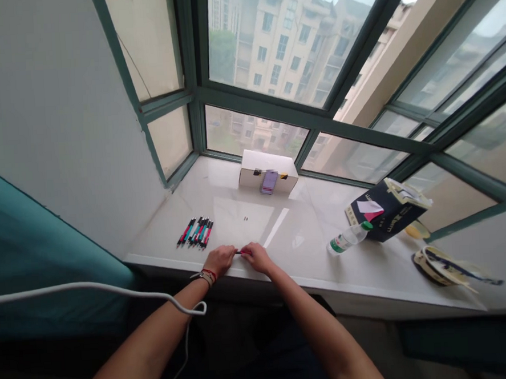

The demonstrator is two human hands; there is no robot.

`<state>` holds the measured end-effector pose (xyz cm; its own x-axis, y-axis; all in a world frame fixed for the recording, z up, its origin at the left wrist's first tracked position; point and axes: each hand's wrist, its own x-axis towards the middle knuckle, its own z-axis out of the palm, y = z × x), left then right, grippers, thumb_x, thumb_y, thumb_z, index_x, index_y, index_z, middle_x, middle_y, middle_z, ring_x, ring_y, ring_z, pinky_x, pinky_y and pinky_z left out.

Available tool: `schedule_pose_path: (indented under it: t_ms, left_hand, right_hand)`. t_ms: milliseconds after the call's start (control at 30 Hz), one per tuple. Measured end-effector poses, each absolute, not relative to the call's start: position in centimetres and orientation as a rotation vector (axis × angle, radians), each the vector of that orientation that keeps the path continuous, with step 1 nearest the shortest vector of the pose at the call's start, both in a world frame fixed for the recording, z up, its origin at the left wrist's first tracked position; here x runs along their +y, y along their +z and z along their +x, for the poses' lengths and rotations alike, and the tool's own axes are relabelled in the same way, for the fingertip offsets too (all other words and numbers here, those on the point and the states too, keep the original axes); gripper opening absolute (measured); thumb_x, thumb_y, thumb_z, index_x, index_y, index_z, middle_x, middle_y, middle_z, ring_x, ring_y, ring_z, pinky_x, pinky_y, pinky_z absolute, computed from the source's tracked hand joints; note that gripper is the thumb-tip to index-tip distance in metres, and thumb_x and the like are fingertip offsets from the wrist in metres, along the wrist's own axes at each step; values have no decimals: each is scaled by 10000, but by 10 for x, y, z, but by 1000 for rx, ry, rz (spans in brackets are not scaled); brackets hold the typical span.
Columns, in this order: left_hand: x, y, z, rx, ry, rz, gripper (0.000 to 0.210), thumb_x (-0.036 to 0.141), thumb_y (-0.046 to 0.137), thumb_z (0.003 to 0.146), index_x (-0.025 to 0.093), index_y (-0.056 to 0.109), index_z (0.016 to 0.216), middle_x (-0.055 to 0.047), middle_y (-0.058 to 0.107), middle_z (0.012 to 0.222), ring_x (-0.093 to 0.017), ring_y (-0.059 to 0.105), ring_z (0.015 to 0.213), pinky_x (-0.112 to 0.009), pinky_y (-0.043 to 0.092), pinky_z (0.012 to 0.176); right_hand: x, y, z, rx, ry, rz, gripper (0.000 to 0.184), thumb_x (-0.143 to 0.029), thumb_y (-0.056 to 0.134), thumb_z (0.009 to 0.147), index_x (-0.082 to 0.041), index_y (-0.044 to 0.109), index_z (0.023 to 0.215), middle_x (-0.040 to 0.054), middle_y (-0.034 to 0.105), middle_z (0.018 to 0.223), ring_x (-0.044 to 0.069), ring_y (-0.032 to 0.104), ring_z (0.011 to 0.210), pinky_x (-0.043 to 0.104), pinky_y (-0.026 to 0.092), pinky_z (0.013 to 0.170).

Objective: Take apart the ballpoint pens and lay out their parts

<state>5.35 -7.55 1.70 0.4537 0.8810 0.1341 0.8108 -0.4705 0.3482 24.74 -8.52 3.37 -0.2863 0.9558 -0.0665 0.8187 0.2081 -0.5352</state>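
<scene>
Near the front edge of the white sill, my left hand [221, 260] and my right hand [258, 257] meet at a pen [238, 252]. Its dark end is in my left fingers and its red part in my right fingers; the rest is covered. Both hands are closed. Several pens [201, 232] with red, teal, white and black parts lie side by side to the left of my left hand. Beyond my hands, two tiny dark pieces [245, 218] rest on the sill, too small to name.
A white box [252, 178] with a phone [269, 181] leaning on it stands by the window. To the right are a green-capped bottle [346, 239], a dark carton [383, 213] and a bowl-like container [440, 264]. A white cable [91, 284] crosses over my left forearm.
</scene>
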Motion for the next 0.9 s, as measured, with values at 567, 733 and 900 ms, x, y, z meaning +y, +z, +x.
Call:
schedule_pose_path:
  t_ms: [567,733,900]
  left_hand:
    - [-75,19,53,1520,335,2470,433,416,243,1005,214,595,853,-62,660,825,-180,617,821,-265,374,677]
    - [-76,22,52,1441,487,2364,310,446,389,970,227,520,1146,-58,680,1016,-185,644,920,-271,415,712]
    - [-77,25,52,1417,509,2326,259,373,428,961,228,520,1155,-71,666,1104,-195,642,992,-289,443,753]
  right_hand:
    - [-89,28,235,-2134,630,-1642,244,-344,553,924,-239,752,1018,80,718,961,212,598,939,296,397,834]
    - [-84,22,237,-2012,703,-1648,235,-360,583,900,-231,764,976,70,733,931,205,630,878,284,419,801]
    - [-75,23,243,-1991,863,-1648,199,-283,638,838,-223,773,972,60,750,911,198,652,821,258,428,737]
